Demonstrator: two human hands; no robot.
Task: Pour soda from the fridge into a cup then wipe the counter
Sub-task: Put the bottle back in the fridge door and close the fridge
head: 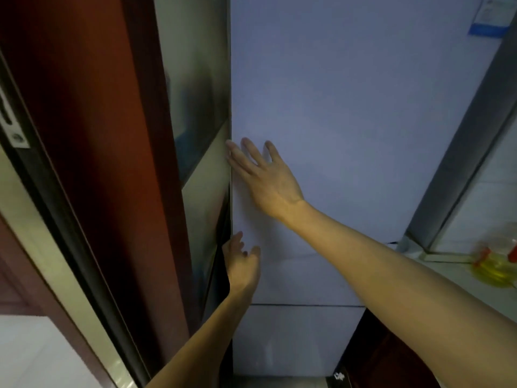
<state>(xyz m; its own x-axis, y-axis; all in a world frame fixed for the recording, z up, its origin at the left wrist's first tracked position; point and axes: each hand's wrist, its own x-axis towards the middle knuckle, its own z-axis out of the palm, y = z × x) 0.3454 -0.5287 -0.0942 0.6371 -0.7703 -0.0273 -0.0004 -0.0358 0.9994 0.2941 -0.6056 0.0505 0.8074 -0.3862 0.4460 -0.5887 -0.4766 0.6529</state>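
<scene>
Fridge door (349, 135) shut; soda not visible, presumably inside; opening edge runs vertical down door's left side; my right hand (268, 180) flat on door, fingers straight, tips at edge; my left hand (242, 264) lower, on same edge, fingers half-curled, grip unclear.

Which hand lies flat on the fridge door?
The right hand, the higher one, fingers straight and spread on the door. The left hand is lower, fingers curled at the door's left edge.
</scene>
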